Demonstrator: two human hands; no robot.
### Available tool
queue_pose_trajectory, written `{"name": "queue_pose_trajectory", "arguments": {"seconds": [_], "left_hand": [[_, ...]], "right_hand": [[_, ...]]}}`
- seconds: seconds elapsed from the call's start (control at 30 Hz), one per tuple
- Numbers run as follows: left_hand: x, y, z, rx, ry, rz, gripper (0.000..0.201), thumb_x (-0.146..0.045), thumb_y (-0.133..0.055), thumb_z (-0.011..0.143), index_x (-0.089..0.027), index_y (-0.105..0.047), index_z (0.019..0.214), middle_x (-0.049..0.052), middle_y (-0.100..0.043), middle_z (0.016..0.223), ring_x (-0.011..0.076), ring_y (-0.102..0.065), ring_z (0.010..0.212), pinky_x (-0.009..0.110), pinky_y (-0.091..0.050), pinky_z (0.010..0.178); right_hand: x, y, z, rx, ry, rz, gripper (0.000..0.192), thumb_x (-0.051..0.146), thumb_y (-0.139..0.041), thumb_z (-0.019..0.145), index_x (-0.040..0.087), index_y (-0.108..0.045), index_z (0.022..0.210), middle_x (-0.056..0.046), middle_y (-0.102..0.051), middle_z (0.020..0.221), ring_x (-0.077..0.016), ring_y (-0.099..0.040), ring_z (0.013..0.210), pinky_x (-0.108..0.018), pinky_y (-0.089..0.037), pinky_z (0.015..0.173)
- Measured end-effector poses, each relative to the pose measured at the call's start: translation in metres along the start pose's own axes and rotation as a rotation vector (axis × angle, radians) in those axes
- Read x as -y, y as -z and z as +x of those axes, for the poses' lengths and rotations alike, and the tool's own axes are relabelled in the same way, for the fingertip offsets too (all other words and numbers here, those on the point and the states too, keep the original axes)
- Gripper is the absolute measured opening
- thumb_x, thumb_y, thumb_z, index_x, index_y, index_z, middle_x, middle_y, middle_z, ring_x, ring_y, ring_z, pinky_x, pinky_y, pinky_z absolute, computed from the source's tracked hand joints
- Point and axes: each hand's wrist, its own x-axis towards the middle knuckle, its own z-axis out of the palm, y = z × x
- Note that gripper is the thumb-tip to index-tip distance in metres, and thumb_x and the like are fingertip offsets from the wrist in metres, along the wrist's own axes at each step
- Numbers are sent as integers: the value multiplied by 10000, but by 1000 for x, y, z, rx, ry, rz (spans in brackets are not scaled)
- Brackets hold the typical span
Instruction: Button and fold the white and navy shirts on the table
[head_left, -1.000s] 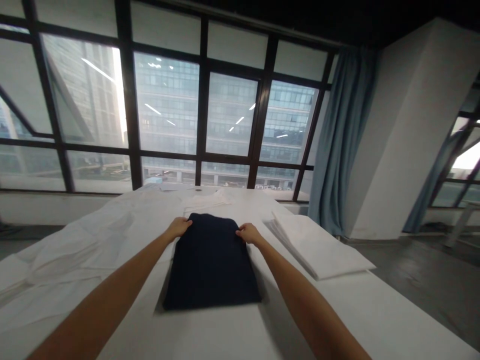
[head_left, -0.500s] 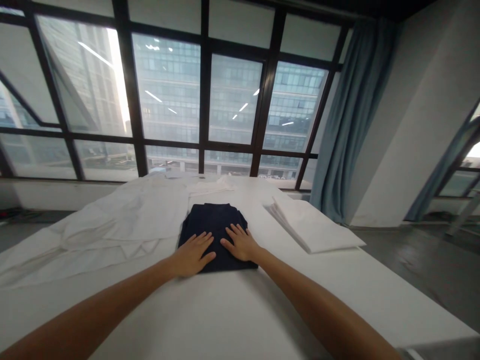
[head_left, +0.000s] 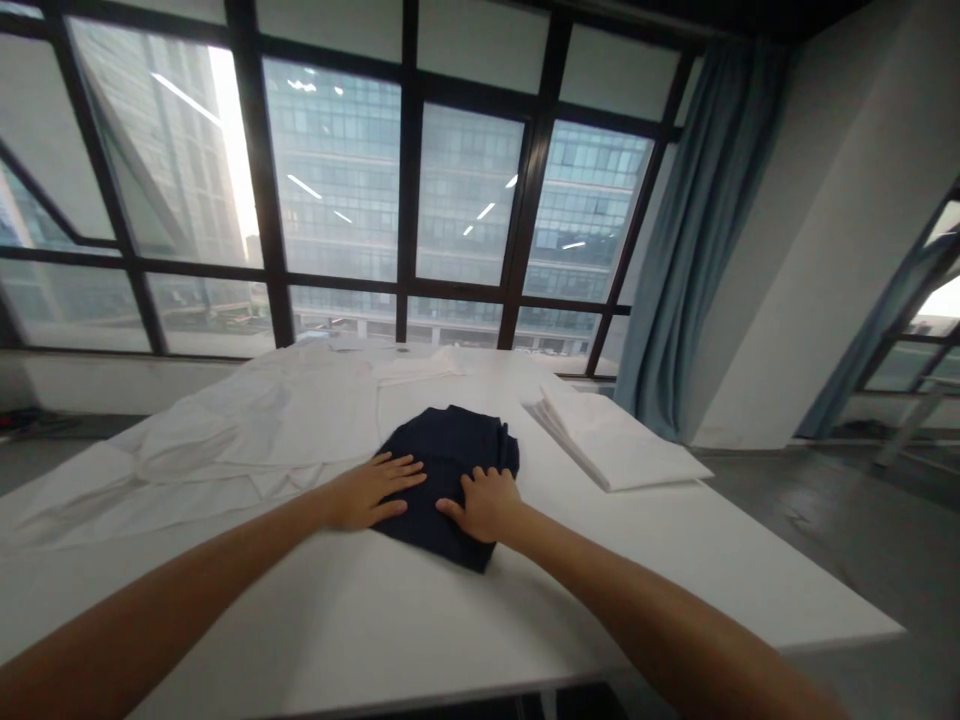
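Far left on the white tabletop (head_left: 420, 620) lies a spread of loose white cloth (head_left: 225, 455), rumpled and flat, reaching from the left edge toward the middle. Beyond it, near the window side, a smaller folded white piece (head_left: 416, 367) rests on the surface.

The left hand (head_left: 367, 490) lies palm down with its fingers stretched out and together, its fingertips on the near-left edge of the folded dark navy garment (head_left: 457, 455); the rest of the hand rests on the tabletop just beside the white cloth. Its grip is open and flat, closed around nothing.

The navy garment sits about mid-tabletop, folded into a compact bundle and turned at an angle, one corner pointing toward the near edge. It lies between the loose white cloth on its left and the stack on its right, touching neither as far as the view shows.

The right hand (head_left: 487, 500) rests on top of the garment's near corner, fingers curled and pressing into the fabric; whether it has pinched a fold cannot be told.

To the right, well apart from the garment, a neat stack of folded white sheets (head_left: 619, 450) lies close to the tabletop's right edge. Behind it hangs a blue curtain (head_left: 697, 230) beside the large dark-framed window (head_left: 405, 200).
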Motion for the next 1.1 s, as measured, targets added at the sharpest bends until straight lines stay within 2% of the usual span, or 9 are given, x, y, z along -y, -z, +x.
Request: {"name": "queue_pose_trajectory", "arguments": {"seconds": [0.07,0.17,0.27,0.47,0.63,0.77,0.87,1.0,1.1], "left_hand": [[16,14,3,11,39,100,488,-363,-419,931,-276,-420,1411,55,-305,1525,235,-205,1429,479,-63,1160],[14,21,17,-61,213,199,467,-283,-448,890,-200,-515,1345,117,-371,1488,277,-255,1409,524,-62,1150],[-22,9,31,-111,242,106,462,-350,-349,947,-223,-487,1370,99,-428,1458,260,-323,1379,517,-130,1146],[-77,-13,26,61,117,-58,682,-641,-296,908,-264,-303,1476,88,-238,1547,327,-119,1437,610,-59,1122],[-54,-4,26,14,144,-90,612,-603,-233,942,-284,-349,1452,42,-293,1533,246,-194,1431,490,-124,1159],[-8,3,23,-139,381,48,558,-536,-270,959,-239,-447,1397,55,-343,1512,244,-245,1414,487,-106,1159],[14,0,14,-84,492,101,561,-528,-257,960,-242,-427,1412,59,-338,1514,265,-265,1403,509,-166,1134],[4,-3,9,-94,510,132,594,-564,-256,946,-226,-465,1387,84,-411,1473,288,-399,1309,460,-349,1035],[-16,0,12,-112,545,178,527,-534,-296,943,-237,-590,1264,108,-543,1342,306,-510,1156,448,-424,930]], "right_hand": [[1,10,3,-23,34,-25,775,748,-279,837,150,-678,1126,-235,-621,1152,-385,-551,1100,-527,-355,939],[-11,21,28,-173,171,-5,629,621,-291,914,176,-623,1210,-186,-554,1302,-339,-458,1239,-496,-296,1020],[-35,16,65,-215,238,33,584,531,-269,957,184,-460,1386,-129,-358,1494,-273,-269,1389,-468,-182,1108],[-70,-20,105,26,122,151,783,680,-169,904,170,-285,1487,-118,-206,1557,-282,-134,1436,-517,-100,1128],[-74,-30,113,22,77,169,809,700,-103,891,186,-251,1498,-103,-175,1567,-260,-120,1441,-506,-82,1132],[-76,-27,114,4,122,138,775,674,-118,909,184,-292,1484,-101,-227,1554,-251,-174,1428,-469,-113,1135],[-73,-18,108,-144,147,5,693,607,-180,942,168,-356,1448,-119,-297,1525,-257,-210,1412,-453,-90,1139],[-70,3,88,-292,-81,-121,598,513,-240,964,105,-516,1303,-221,-479,1368,-322,-377,1316,-487,-214,1087],[-79,16,66,-116,-361,-30,692,586,-205,946,70,-612,1165,-266,-613,1153,-348,-552,1155,-480,-399,950]]}}
